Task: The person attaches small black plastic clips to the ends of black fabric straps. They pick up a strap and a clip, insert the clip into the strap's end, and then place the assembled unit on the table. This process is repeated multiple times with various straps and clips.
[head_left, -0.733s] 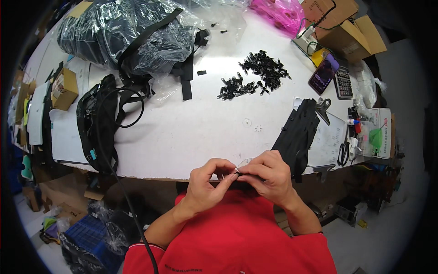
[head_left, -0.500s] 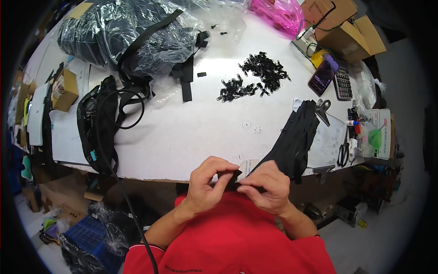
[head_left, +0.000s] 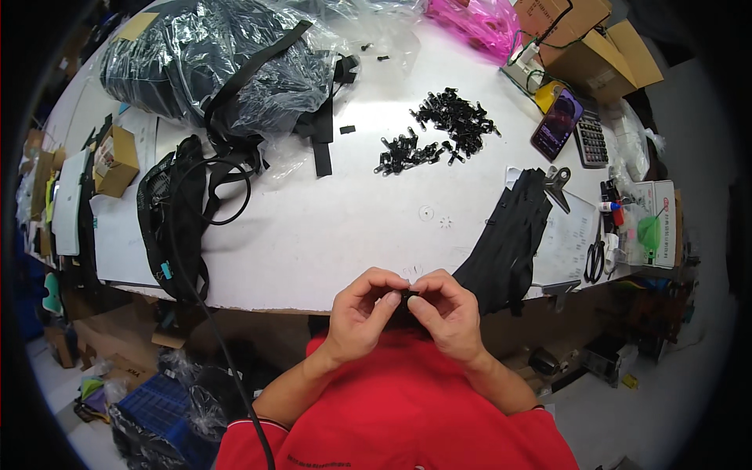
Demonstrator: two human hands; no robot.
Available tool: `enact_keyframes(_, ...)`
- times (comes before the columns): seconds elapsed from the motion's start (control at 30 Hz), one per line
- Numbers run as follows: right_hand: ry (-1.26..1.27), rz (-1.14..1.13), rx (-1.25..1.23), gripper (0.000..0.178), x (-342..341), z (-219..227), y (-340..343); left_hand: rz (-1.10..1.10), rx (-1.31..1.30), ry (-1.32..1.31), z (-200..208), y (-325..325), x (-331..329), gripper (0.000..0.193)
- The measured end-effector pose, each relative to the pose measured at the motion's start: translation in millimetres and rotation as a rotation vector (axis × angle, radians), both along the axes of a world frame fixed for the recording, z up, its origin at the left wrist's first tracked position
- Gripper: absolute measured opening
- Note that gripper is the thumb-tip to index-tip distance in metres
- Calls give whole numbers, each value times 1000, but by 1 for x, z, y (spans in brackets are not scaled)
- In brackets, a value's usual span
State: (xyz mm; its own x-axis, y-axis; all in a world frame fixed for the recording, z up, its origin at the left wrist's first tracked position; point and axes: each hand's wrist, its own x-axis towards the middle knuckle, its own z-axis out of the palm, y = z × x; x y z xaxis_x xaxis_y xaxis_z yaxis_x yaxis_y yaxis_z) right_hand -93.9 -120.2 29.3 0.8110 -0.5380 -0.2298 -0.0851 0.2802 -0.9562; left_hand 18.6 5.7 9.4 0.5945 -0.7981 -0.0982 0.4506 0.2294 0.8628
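Observation:
My left hand (head_left: 362, 319) and my right hand (head_left: 450, 323) meet just past the table's near edge, in front of my red shirt. Both are closed, thumbs against forefingers, on a small black piece (head_left: 406, 296). It looks like the end of a black strip, but most of it is hidden by my fingers. To the right of my hands lies a bundle of long black strips (head_left: 509, 235), gripped at its far end by a metal bulldog clip (head_left: 558, 188). Farther off on the white table is a pile of small black zipper sliders (head_left: 458, 125).
Plastic-wrapped dark goods (head_left: 211, 66) fill the far left. A black mesh item (head_left: 168, 211) lies at left, crossed by a black cable (head_left: 192, 282). At right are a phone (head_left: 558, 124), a calculator (head_left: 591, 142), scissors (head_left: 594, 260) and an open carton (head_left: 607, 66).
My right hand has moved left and up against my left fingertips. The black piece shows less between them, and the pale round patch near them is covered. The view has shifted slightly.

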Motion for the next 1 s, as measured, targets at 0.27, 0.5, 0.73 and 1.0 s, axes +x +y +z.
enact_keyframes(0.27, -76, 44, 96, 3, -1, -1, -3, -19, 36, 50, 1, 1, 2, 18)
enact_keyframes(0.5, 46, 159, 222, 2, 1, 8, -12, -101, -19, 26, -2, 3, 6, 19)
enact_keyframes(0.73, 85, 135, -23, 5, -2, -2, -11, -147, 59, -29, -6, 6, 12, 18)
enact_keyframes(1.0, 85, 167, 92, 6, -2, -5, -12, -186, 74, -80, -10, 8, 14, 18)
